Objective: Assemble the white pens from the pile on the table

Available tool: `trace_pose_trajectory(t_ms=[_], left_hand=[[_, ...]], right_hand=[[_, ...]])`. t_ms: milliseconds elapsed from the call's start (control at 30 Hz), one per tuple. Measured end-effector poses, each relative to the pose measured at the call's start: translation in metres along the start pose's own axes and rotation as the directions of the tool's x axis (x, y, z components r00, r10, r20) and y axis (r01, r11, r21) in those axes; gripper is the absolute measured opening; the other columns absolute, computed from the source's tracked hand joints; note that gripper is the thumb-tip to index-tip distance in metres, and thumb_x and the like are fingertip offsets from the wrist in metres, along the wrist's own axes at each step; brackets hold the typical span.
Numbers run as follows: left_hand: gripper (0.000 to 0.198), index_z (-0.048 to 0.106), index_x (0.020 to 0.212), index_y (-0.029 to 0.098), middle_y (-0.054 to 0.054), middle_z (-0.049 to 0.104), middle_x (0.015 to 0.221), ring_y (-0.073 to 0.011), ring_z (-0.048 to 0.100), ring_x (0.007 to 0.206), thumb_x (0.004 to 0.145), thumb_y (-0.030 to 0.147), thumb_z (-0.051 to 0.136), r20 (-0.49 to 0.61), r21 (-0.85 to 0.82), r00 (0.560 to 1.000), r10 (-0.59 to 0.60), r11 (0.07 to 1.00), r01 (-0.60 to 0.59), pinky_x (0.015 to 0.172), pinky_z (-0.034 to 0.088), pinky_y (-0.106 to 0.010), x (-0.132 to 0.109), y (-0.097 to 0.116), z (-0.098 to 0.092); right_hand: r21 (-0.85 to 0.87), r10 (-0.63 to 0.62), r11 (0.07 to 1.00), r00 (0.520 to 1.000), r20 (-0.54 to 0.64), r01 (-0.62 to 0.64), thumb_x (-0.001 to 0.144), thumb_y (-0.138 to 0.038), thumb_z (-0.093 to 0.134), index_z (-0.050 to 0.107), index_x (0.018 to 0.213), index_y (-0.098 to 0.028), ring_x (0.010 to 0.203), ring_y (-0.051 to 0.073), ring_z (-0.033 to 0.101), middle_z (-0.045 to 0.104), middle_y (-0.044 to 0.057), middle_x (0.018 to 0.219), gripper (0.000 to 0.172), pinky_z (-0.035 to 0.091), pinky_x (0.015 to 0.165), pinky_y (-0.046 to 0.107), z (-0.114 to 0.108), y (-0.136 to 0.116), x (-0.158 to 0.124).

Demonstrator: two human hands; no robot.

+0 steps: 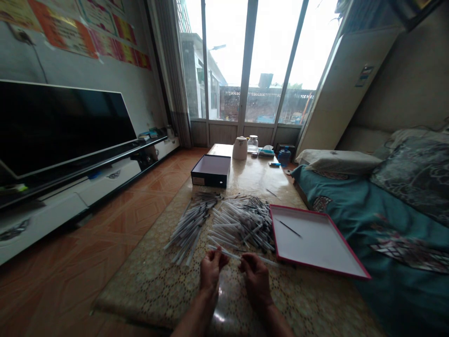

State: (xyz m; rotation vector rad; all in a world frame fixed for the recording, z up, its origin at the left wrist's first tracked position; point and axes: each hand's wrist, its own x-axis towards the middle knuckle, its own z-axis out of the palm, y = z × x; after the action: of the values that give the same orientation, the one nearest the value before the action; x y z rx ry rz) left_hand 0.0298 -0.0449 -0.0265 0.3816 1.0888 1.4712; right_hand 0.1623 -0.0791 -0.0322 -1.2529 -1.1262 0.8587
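Observation:
My left hand (211, 270) and my right hand (255, 274) are held close together over the near part of a low table (154, 285). Both pinch the same thin pale pen barrel (231, 254), which lies across between them. Just beyond my fingers are two heaps of similar pen tubes, a tidier one (191, 224) on the left and a looser one (243, 220) on the right. To the right of my right hand lies a flat white box lid with a red rim (351, 271), holding one thin dark refill (290, 228).
A dark open box (211, 171) stands farther up the table. A white jug (240, 148), a glass jar (252, 143) and a small blue bottle (284, 156) stand at the far end. A teal-covered bed (393, 248) runs along the right, a television (59, 126) on the left.

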Motion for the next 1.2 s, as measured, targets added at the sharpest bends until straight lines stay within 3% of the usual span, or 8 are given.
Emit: trace_pose_trajectory(t_ms=[167, 400, 567, 700, 833, 1000, 1100, 1200], left_hand=[[0.034, 0.056, 0.062, 0.014, 0.002, 0.06, 0.052, -0.0103, 0.058, 0.049, 0.048, 0.035, 0.079, -0.027, -0.064, 0.999, -0.025, 0.998, 0.023, 0.053, 0.05, -0.022, -0.003, 0.004, 0.002], [0.03, 0.056, 0.062, 0.013, 0.002, 0.061, 0.054, -0.0104, 0.058, 0.05, 0.05, 0.029, 0.079, -0.003, -0.079, 0.999, -0.032, 0.996, 0.032, 0.053, 0.05, -0.022, -0.004, 0.005, 0.004], [0.022, 0.056, 0.062, 0.015, 0.002, 0.06, 0.054, -0.0097, 0.059, 0.05, 0.058, 0.025, 0.075, -0.1, -0.167, 0.993, -0.058, 0.985, 0.041, 0.055, 0.05, -0.022, -0.002, 0.013, 0.005], [0.018, 0.055, 0.062, 0.017, 0.003, 0.06, 0.055, -0.0101, 0.06, 0.05, 0.064, 0.026, 0.071, -0.164, -0.183, 0.986, -0.004, 0.983, -0.027, 0.058, 0.051, -0.024, 0.01, 0.032, 0.009], [0.017, 0.054, 0.062, 0.016, 0.002, 0.059, 0.052, -0.0097, 0.058, 0.047, 0.069, 0.023, 0.067, -0.222, -0.173, 0.975, 0.012, 0.984, -0.051, 0.055, 0.051, -0.024, 0.029, 0.042, 0.021], [0.018, 0.054, 0.06, 0.015, 0.001, 0.059, 0.052, -0.009, 0.058, 0.047, 0.07, 0.024, 0.065, -0.113, 0.038, 0.992, 0.052, 0.998, -0.048, 0.057, 0.051, -0.023, 0.056, 0.031, 0.054], [0.014, 0.059, 0.062, 0.012, -0.003, 0.062, 0.058, -0.013, 0.061, 0.054, 0.063, 0.02, 0.07, 0.012, 0.124, 0.999, 0.034, 0.992, -0.035, 0.06, 0.051, -0.027, 0.065, 0.027, 0.07], [0.024, 0.064, 0.077, 0.01, -0.006, 0.064, 0.066, -0.0173, 0.062, 0.056, 0.057, 0.017, 0.074, 0.087, 0.243, 0.995, 0.043, 0.968, -0.063, 0.059, 0.051, -0.031, 0.065, 0.031, 0.068]], right_hand=[[-0.122, -0.092, 0.988, 0.994, 0.053, 0.097, 0.079, -0.035, 0.056, 0.062, 0.09, -0.016, 0.062, 0.015, 0.058, 0.064, 0.006, 0.079, 0.023, 0.048, 0.058, 0.025, -0.001, -0.001, 0.002], [-0.198, -0.16, 0.965, 0.985, 0.07, 0.171, 0.081, -0.033, 0.053, 0.062, 0.08, -0.017, 0.056, 0.013, 0.054, 0.06, 0.002, 0.069, 0.018, 0.044, 0.054, 0.023, -0.001, -0.007, 0.001], [-0.152, -0.128, 0.982, 0.987, -0.098, 0.112, 0.081, -0.038, 0.051, 0.06, 0.081, -0.017, 0.049, 0.012, 0.051, 0.055, -0.001, 0.061, 0.022, 0.043, 0.049, 0.022, -0.005, -0.012, 0.004], [-0.095, -0.053, 0.995, 0.984, -0.171, 0.037, 0.078, -0.045, 0.053, 0.058, 0.083, -0.017, 0.047, 0.012, 0.052, 0.055, -0.002, 0.059, 0.029, 0.043, 0.047, 0.022, -0.023, -0.012, 0.024], [-0.129, -0.009, 0.991, 0.928, -0.372, -0.042, 0.075, -0.051, 0.053, 0.058, 0.084, -0.016, 0.045, 0.013, 0.052, 0.059, 0.0, 0.061, 0.036, 0.042, 0.045, 0.023, -0.041, -0.013, 0.055], [-0.256, -0.052, 0.962, 0.849, -0.526, -0.099, 0.075, -0.053, 0.051, 0.059, 0.081, -0.015, 0.042, 0.014, 0.055, 0.064, 0.005, 0.066, 0.039, 0.042, 0.047, 0.024, -0.043, -0.019, 0.096], [-0.232, -0.033, 0.968, 0.866, -0.498, -0.097, 0.076, -0.05, 0.051, 0.059, 0.092, -0.013, 0.042, 0.014, 0.057, 0.067, 0.008, 0.075, 0.041, 0.043, 0.047, 0.025, -0.039, -0.019, 0.114], [-0.234, -0.047, 0.97, 0.896, -0.441, -0.064, 0.076, -0.044, 0.051, 0.057, 0.1, -0.012, 0.046, 0.015, 0.059, 0.066, 0.011, 0.086, 0.04, 0.044, 0.046, 0.025, -0.035, -0.014, 0.114]])
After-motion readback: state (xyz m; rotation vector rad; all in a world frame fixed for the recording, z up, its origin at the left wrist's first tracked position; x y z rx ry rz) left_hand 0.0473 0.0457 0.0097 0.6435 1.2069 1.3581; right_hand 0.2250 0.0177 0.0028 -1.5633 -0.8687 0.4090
